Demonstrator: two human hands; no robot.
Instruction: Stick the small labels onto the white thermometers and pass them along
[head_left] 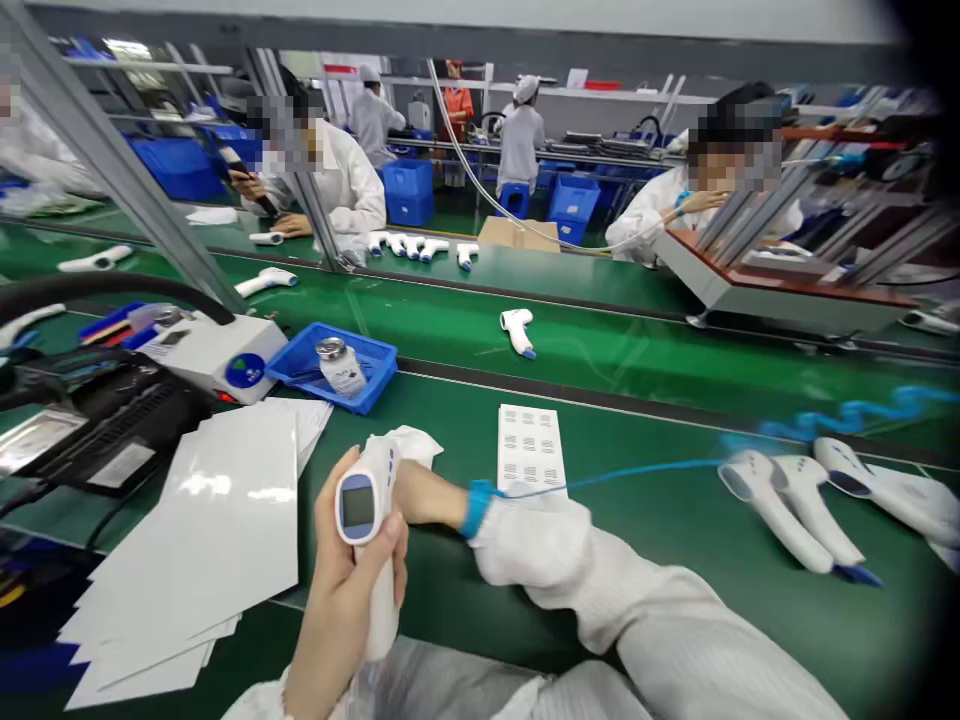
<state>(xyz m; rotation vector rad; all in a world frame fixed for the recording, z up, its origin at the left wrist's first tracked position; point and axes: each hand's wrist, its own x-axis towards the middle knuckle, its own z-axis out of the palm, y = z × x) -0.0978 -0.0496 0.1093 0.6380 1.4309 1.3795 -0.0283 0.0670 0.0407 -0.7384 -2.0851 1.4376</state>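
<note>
At the near edge of the green workbench (465,600), the left hand (337,610) wraps snugly round an infrared thermometer (373,500), held upright; the right hand (427,495) meets a white cloth (405,445), its fingers hidden.

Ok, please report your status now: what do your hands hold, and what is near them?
Left hand gripping white infrared thermometer, screen toward camera. Right hand, blue wrist strap, against its far side, fingers hidden. White cloth beside it; sheet of labels beyond.
</note>
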